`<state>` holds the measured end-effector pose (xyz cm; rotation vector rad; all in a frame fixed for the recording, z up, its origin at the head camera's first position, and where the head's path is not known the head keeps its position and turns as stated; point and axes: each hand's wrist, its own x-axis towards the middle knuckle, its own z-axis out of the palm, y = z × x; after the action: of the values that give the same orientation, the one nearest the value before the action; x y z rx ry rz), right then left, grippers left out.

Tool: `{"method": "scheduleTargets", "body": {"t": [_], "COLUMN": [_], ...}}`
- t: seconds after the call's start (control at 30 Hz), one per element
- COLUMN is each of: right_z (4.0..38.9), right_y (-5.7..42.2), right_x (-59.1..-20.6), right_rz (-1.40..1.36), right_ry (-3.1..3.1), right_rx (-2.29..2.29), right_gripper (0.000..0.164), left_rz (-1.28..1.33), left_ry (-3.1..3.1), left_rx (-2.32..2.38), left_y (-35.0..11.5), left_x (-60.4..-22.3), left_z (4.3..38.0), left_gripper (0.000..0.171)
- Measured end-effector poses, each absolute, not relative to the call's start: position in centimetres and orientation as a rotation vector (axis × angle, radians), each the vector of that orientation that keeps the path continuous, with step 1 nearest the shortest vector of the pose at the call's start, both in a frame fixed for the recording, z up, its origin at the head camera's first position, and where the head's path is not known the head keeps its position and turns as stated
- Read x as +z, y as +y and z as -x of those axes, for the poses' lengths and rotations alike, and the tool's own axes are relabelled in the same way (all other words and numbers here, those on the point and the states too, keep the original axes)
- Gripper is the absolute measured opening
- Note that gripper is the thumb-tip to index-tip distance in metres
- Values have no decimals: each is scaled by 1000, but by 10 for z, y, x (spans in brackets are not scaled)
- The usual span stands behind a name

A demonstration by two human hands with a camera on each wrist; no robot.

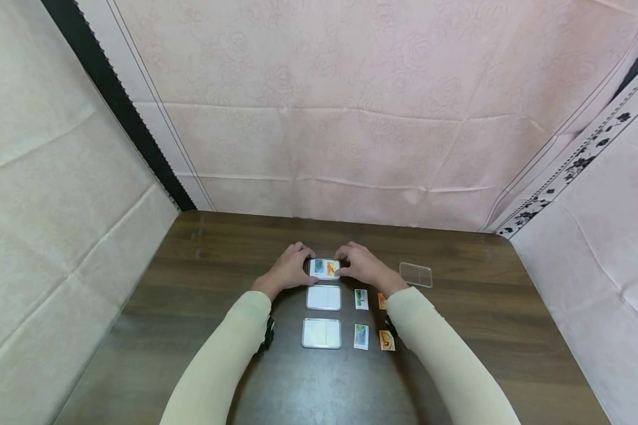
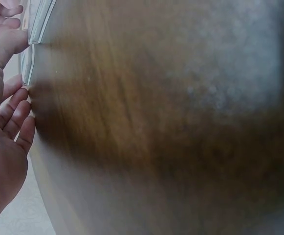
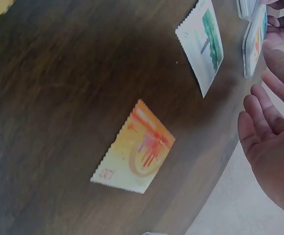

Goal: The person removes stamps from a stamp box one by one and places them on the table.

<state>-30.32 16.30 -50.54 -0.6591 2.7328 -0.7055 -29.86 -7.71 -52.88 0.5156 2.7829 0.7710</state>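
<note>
A small clear plastic case (image 1: 324,268) with a blue-green stamp and an orange stamp side by side on white lies at the far end of a column of cases. My left hand (image 1: 289,268) holds its left side, thumb at the near corner and fingers at the far one. From the right, my right hand (image 1: 364,265) holds the opposite edge the same way. In the right wrist view, the case (image 3: 253,46) appears near my right thumb (image 3: 281,61). Nearer to me are a white-backed case (image 1: 324,298) and another white-backed case (image 1: 321,333).
Right of the cases lie a green stamp (image 1: 361,299), a blue-green stamp (image 1: 361,336) and an orange stamp (image 1: 387,340). Another orange stamp (image 3: 134,152) is partly covered by my right arm in the head view. A clear plastic lid (image 1: 416,275) rests farther right on the wooden table (image 1: 473,319).
</note>
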Motion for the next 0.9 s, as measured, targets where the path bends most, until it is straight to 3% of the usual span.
{"method": "scheduleTargets", "body": {"t": [0.9], "right_z": [305], "right_y": [154], "right_x": [-510], "right_rz": [516], "right_ry": [2707], "right_rx": [-723], "right_gripper": [34], "left_rz": [-525], "left_ry": [2796], "left_rx": [776], "left_y": [-76], "left_x": [-527], "left_z": [298], "left_gripper": [66]}}
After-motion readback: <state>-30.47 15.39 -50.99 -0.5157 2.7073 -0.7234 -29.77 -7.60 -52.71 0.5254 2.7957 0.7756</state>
